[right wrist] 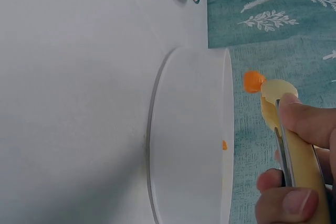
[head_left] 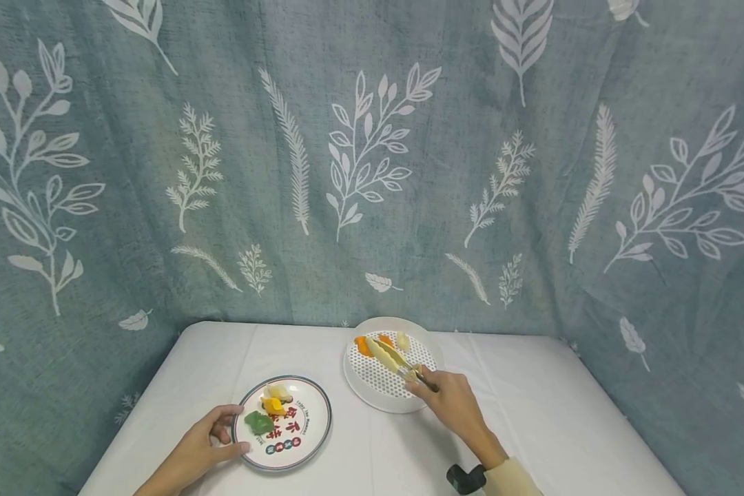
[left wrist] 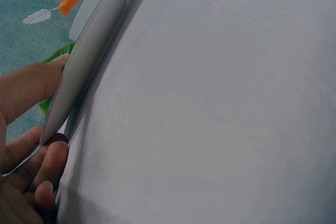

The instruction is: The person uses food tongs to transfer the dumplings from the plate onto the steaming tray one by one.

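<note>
My right hand grips a pair of tongs with pale yellow ends, held above a round white basket with a perforated base. An orange food piece is at the tongs' tips, above the basket's rim in the right wrist view. Another orange piece and a pale piece lie in the basket. My left hand holds the near-left rim of a plate, thumb on top and fingers at the edge. On that plate are a green piece, a yellow piece and a whitish piece.
A white cloth covers the table. Behind it hangs a blue-green curtain with white leaf prints, close to the basket's far side. A dark device sits at the right wrist.
</note>
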`<state>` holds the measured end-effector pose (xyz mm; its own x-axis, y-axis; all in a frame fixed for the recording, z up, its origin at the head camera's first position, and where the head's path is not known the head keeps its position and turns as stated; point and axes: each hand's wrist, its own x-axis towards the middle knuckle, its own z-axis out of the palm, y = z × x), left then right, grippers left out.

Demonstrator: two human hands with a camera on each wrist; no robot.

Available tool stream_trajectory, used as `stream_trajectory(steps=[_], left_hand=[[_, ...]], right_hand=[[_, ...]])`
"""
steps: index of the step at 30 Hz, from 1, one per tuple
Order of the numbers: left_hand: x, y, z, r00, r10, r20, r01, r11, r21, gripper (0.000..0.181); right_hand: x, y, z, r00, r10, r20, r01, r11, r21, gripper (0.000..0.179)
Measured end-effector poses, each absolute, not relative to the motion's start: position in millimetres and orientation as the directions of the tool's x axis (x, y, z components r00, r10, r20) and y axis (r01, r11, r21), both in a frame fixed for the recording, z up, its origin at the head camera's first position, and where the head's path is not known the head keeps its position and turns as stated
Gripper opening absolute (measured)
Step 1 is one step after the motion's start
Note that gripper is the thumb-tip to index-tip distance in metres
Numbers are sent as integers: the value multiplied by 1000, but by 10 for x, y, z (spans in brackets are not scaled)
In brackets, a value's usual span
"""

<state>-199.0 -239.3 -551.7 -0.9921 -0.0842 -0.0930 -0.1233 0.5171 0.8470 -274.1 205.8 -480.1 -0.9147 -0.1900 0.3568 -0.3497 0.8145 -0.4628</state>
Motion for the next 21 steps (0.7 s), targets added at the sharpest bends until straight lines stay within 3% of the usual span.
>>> stream_trajectory(steps=[12, 21], left_hand=[[-1975, -2382, -5512, -988, -103, -114, -151, 538, 829, 86], [-2006, -2382, -5526, -988, -103, -114, -152, 547, 823, 86]], right_hand=[[-2927, 2036, -4861, -961, -105, 257, -217, 861, -460, 55], [-3034, 2031, -4863, -969, -88, 230, -186, 873, -450, 54]])
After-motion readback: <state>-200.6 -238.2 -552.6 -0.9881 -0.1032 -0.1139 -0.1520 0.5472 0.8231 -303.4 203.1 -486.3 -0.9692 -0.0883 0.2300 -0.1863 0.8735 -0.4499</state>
